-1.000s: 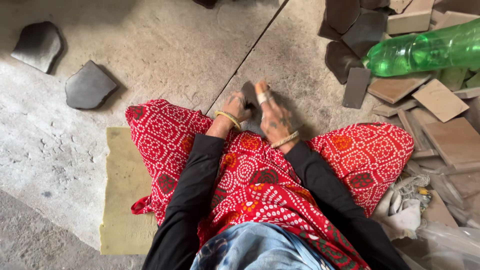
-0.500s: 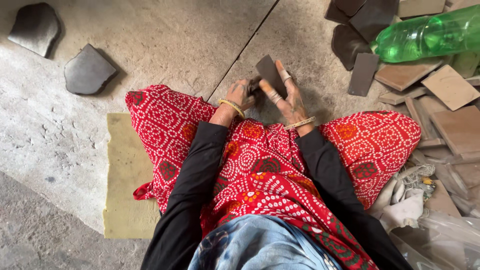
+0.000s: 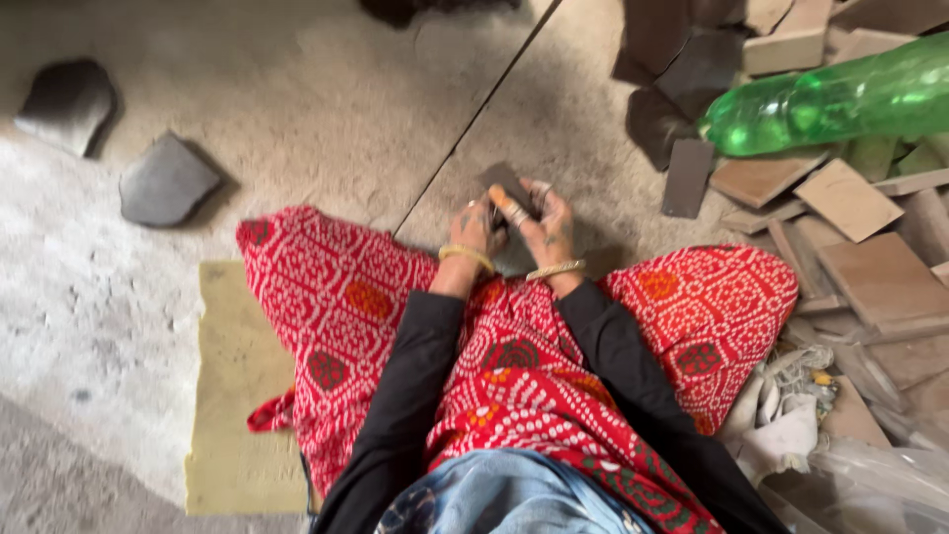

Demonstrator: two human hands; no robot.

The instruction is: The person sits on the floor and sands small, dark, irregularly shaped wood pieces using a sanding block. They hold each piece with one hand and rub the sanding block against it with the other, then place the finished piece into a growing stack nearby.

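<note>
You wear long black sleeves [image 3: 400, 396], a red white-dotted cloth [image 3: 514, 386] over your lap, gold bangles on your left hand [image 3: 473, 229] and right hand [image 3: 546, 222], finger rings at twelve o'clock.

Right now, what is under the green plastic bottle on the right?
The green bottle lies on its side on a heap of flat brown stone tiles and dark slabs. Whatever lies directly beneath its body is covered.

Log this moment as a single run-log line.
left hand: gripping dark stone piece | right hand: gripping same piece | piece: held above concrete floor | nearby: green plastic bottle, stone tile pile
</note>
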